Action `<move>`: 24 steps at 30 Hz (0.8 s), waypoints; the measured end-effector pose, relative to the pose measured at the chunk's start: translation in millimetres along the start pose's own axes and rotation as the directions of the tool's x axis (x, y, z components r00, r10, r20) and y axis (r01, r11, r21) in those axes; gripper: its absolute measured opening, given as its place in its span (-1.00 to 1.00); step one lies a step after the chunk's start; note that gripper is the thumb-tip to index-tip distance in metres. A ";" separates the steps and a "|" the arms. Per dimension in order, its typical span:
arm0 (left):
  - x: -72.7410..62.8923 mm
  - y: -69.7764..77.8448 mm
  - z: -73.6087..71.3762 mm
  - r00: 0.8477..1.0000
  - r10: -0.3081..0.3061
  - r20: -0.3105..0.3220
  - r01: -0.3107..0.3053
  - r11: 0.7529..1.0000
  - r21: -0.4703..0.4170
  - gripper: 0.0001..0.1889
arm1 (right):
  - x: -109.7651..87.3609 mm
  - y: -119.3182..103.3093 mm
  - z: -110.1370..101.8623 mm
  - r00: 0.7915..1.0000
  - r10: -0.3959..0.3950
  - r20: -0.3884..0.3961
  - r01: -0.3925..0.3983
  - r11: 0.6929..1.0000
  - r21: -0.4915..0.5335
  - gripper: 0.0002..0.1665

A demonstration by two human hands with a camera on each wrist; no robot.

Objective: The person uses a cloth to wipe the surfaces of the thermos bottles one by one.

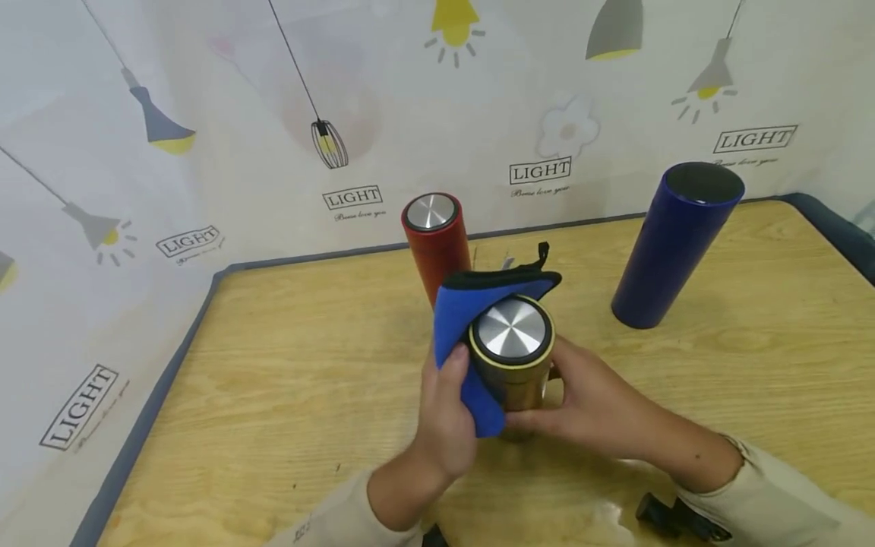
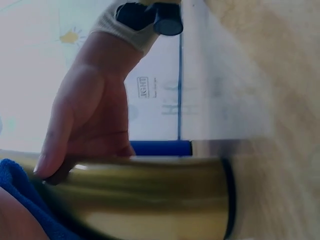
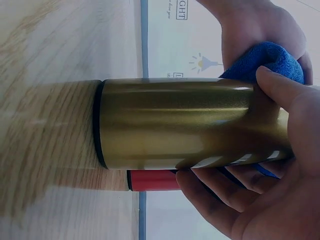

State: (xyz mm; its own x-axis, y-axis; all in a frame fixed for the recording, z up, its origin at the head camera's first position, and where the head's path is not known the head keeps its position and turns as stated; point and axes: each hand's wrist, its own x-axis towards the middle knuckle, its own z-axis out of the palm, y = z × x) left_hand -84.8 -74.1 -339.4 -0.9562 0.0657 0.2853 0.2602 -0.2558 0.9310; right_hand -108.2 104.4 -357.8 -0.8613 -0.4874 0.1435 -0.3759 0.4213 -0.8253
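A gold thermos flask (image 1: 529, 389) with a silver lid (image 1: 512, 328) stands upright between both hands. My right hand (image 1: 601, 403) grips its body from the right, with thumb and fingers curled round it in the right wrist view. My left hand (image 1: 444, 425) holds a blue cloth (image 1: 453, 323) with black edging and a loop against the flask's left side and upper rim. The flask's dark base ring (image 3: 100, 124) is close to the tabletop; I cannot tell whether they touch.
Behind the cloth stands a red flask (image 1: 437, 251) with a silver lid, partly covered. A blue flask (image 1: 673, 247) stands at the back right. The wooden table (image 1: 287, 365) ends at a wall covering (image 1: 410, 114) printed with lamps.
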 end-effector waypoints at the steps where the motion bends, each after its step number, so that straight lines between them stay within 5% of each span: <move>1: 0.4 0.9 -0.6 1.000 -0.013 -0.001 0.013 1.000 0.002 -0.49 | -0.2 0.2 0.5 1.000 0.004 -0.001 -0.004 1.000 0.000 -0.04; 13: 0.9 8.2 -1.5 0.999 0.046 0.002 -0.046 0.999 0.019 -0.47 | -0.3 -0.4 0.5 1.000 0.011 -0.014 -0.012 0.999 -0.031 -0.04; 24: 1.6 3.3 4.1 0.998 -0.021 -0.055 0.019 0.999 -0.041 -0.48 | 1.4 3.5 1.0 0.996 -0.033 -0.084 0.036 0.999 0.032 0.06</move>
State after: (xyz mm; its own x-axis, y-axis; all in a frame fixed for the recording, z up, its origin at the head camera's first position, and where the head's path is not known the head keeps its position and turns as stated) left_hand -84.9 -70.9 -334.9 -0.9673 0.0183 0.2529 0.2366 -0.2938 0.9261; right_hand -110.3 104.4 -361.0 -0.8738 -0.4355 0.2162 -0.3957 0.3786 -0.8367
